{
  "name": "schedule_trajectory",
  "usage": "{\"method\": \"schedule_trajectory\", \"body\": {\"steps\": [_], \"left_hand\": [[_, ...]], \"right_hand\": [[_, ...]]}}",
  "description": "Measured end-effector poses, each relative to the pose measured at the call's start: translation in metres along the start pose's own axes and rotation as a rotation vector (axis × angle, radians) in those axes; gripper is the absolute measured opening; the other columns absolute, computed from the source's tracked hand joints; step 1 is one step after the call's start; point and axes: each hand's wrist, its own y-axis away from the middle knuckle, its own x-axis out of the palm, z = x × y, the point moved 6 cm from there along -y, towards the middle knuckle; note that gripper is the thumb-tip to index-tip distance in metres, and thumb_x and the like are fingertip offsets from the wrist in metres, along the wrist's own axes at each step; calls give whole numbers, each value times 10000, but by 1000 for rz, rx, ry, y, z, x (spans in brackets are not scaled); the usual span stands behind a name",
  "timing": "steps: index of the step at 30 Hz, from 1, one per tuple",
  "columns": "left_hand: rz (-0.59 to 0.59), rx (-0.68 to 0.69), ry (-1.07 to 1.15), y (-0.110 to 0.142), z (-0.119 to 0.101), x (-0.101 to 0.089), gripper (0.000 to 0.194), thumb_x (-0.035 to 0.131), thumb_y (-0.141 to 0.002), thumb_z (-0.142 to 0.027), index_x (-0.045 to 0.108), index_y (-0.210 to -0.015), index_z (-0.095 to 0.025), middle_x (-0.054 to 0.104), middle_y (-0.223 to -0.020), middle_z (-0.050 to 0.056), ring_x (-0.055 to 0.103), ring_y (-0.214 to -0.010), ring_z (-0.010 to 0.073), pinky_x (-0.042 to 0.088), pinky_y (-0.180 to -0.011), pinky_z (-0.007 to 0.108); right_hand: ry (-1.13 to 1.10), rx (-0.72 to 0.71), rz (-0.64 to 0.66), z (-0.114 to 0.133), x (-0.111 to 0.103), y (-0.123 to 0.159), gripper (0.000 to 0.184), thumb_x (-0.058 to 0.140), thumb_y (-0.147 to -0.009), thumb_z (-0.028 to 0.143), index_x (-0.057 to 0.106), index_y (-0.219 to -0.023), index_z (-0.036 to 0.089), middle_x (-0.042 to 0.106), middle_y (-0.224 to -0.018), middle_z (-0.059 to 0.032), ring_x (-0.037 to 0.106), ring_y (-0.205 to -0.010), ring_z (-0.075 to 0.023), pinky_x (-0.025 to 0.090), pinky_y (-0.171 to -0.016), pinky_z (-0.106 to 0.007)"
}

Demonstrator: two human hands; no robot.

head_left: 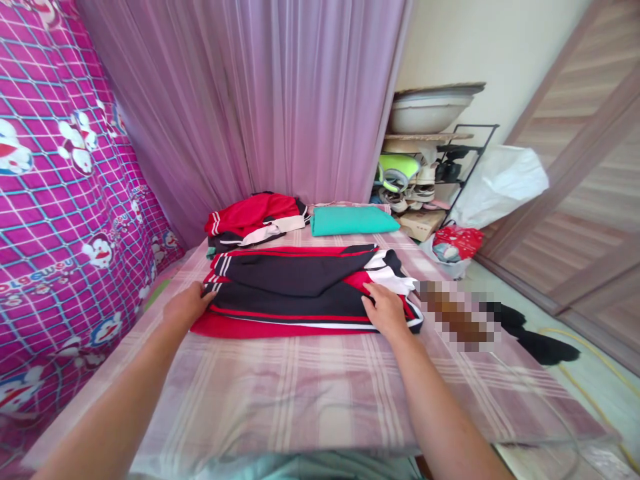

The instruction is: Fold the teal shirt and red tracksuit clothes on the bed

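A folded black and red track jacket (280, 280) with white stripes lies flat across the cloth-covered surface in front of me, its sleeves laid crosswise over the body. At its left end, my left hand (190, 308) is closed on the striped cuff edge, thumb on top; some of its fingers are hidden. Over the right part of the jacket rests my right hand (387, 312), fingers apart and touching the fabric. Just beyond that hand sits the jacket's white and black part (390, 272).
Behind the jacket are a heap of red and black clothes (255, 217) and a folded turquoise cloth (353, 221). A plaid sheet (300, 400) covers the surface. A blurred-out item (457, 317) lies at right. Beyond stand a shoe rack (463, 183) and bags (505, 183); curtains hang behind.
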Motion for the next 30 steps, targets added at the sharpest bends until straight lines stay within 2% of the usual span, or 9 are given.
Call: {"method": "schedule_trajectory", "body": {"steps": [4,7,9,11,14,17,19,25,30], "left_hand": [[-127,121,-114,10,-28,-13,522,348,-931,-476,575,-1288,-169,658,-1232,196,623,-1126,355,498,-872,440],[-223,301,-120,10,-63,-15,493,334,-955,-408,578,-1324,-191,564,-1405,154,518,-1287,325,413,-1038,466],[-249,382,-117,9,-84,-5,507,359,-955,-423,538,-1384,-221,460,-1513,118,400,-1393,313,312,-1127,504],[-198,391,-127,7,-97,13,549,374,-952,-475,485,-1436,-242,413,-1547,113,328,-1436,324,232,-1151,573],[-107,373,-127,6,-104,36,615,357,-949,-544,448,-1467,-225,406,-1546,144,286,-1454,348,173,-1144,632],[-95,380,-110,5,-102,42,651,316,-949,-586,432,-1478,-226,395,-1553,143,267,-1462,353,157,-1143,639],[-71,377,-105,4,-99,41,658,303,-947,-599,423,-1483,-236,393,-1556,135,270,-1461,351,169,-1139,637],[-38,365,-103,0,-98,41,671,282,-949,-595,420,-1484,-214,392,-1554,142,265,-1464,344,177,-1140,638],[-79,369,-51,-6,-98,45,637,362,-923,-584,485,-1441,-235,432,-1530,141,281,-1454,361,153,-1132,664]], "right_hand": [[38,12,11,12,-5,-2,425,400,-936,293,625,-1279,183,615,-1344,-132,521,-1262,-282,383,-1035,-473],[30,-64,29,45,-9,-13,444,386,-958,313,590,-1338,208,545,-1435,-119,461,-1327,-295,314,-1090,-518],[15,-143,54,75,-9,-24,476,367,-977,351,532,-1406,226,479,-1497,-109,400,-1380,-294,252,-1132,-530],[11,-193,94,101,-5,-33,518,336,-994,411,449,-1473,250,387,-1561,-96,310,-1439,-287,192,-1160,-542],[38,-194,256,117,16,-40,572,297,-1002,492,358,-1524,266,258,-1620,-88,210,-1484,-278,139,-1175,-559],[69,-137,461,112,40,-37,615,260,-999,550,337,-1533,255,199,-1636,-91,175,-1495,-276,131,-1176,-571],[75,-125,504,107,47,-35,624,241,-998,563,331,-1535,258,183,-1640,-85,163,-1499,-272,131,-1176,-572],[86,-125,468,93,33,-26,587,246,-1006,522,362,-1521,266,255,-1618,-91,210,-1488,-263,150,-1170,-580],[85,-74,388,61,21,-12,546,277,-1010,477,427,-1487,257,364,-1572,-95,299,-1455,-266,190,-1160,-573]]}}
